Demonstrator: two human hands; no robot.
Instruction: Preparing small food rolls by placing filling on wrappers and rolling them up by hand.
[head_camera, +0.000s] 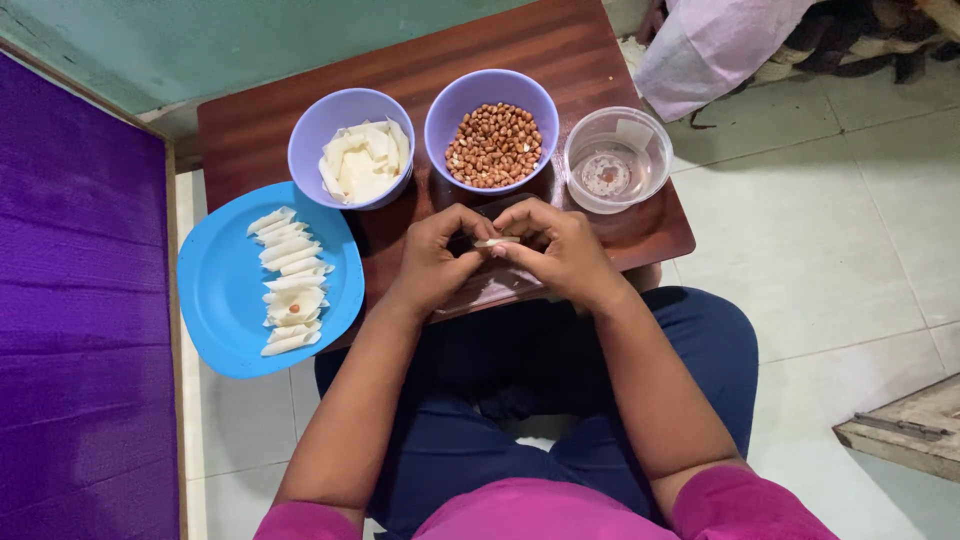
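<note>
Both hands, left hand and right hand, pinch one small white wrapper between fingertips above the table's near edge, within reach of peanut bowl and roll-lined plate.

table: dark wood, polished sheen
plate: blue plastic, smooth
bowls: lilac plastic, matt
cup: clear plastic, glossy
floor: pale tile, smooth
</note>
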